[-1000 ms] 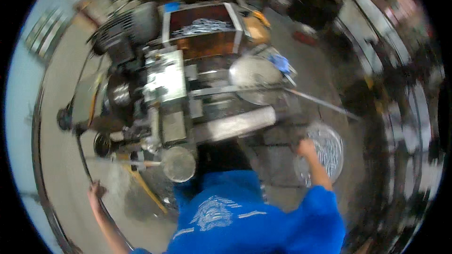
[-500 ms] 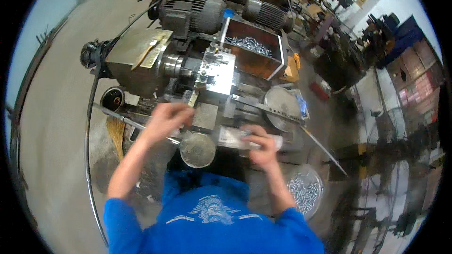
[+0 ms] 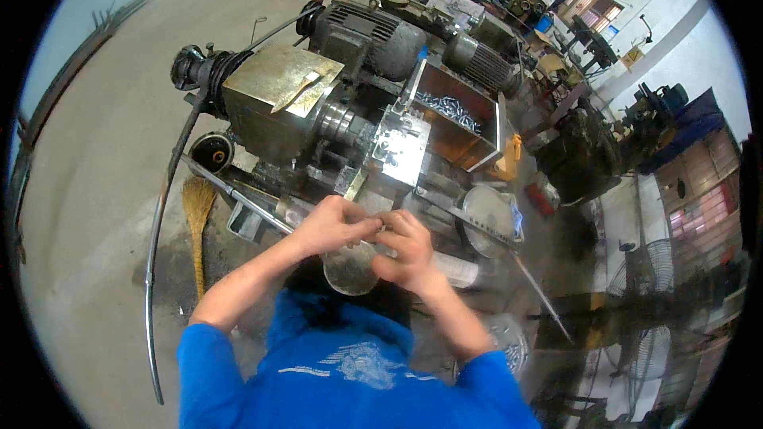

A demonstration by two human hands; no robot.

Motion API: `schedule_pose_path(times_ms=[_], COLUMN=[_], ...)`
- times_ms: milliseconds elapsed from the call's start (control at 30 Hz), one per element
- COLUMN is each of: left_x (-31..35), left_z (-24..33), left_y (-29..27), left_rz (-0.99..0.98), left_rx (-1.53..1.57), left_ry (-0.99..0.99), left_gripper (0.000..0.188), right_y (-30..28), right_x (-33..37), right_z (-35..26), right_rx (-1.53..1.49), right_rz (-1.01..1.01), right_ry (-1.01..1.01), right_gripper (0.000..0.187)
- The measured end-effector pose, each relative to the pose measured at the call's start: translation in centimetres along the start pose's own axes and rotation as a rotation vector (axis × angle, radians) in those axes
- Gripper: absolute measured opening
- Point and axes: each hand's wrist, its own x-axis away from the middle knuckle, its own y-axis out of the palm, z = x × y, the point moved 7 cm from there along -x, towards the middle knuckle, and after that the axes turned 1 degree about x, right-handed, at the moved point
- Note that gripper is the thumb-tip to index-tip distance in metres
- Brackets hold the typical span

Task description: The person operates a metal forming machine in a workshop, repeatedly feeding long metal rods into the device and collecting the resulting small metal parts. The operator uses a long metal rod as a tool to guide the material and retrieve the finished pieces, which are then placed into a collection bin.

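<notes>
Just above the round metal dish (image 3: 350,270), in front of the lathe-like machine (image 3: 318,119), the left hand (image 3: 334,226) and right hand (image 3: 405,246) meet, fingertips pressed together on something too small to make out. Probably a small metal part: light, stiff, slippery, best pinched at its sides. Half a second ago the hands were apart over the dish.

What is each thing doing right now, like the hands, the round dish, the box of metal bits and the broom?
Left hand: fingers pinched together, touching the right hand.
Right hand: curled, fingertips meeting the left.
Round dish: under both hands.
Metal box: open, holding shiny parts.
Broom: lying on the floor.
</notes>
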Motion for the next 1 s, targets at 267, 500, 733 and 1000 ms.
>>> schedule_pose_path(times_ms=[267,500,733,1000], left_x=[0.9,13.1,28.8,29.3], left_z=[2.1,3.8,-6.1,-10.0], left_y=[-3.7,-19.6,-21.8,-19.7], left_rz=[-0.022,0.620,0.804,0.968], left_rx=[-0.346,-0.932,-0.694,-0.608], left_ry=[0.071,-0.194,-0.647,-0.672], left_gripper=[0.027,0.025,0.023,0.020], right_y=[0.9,4.4,7.2,7.5], right_x=[-4.7,-12.5,-13.7,-15.2], right_z=[-0.2,9.6,14.6,13.9], right_rx=[0.052,0.536,0.221,0.177], right_rz=[-0.315,-0.355,-0.448,-0.517], right_ry=[-0.030,0.092,0.344,0.408], right_gripper=[0.027,0.026,0.021,0.026])
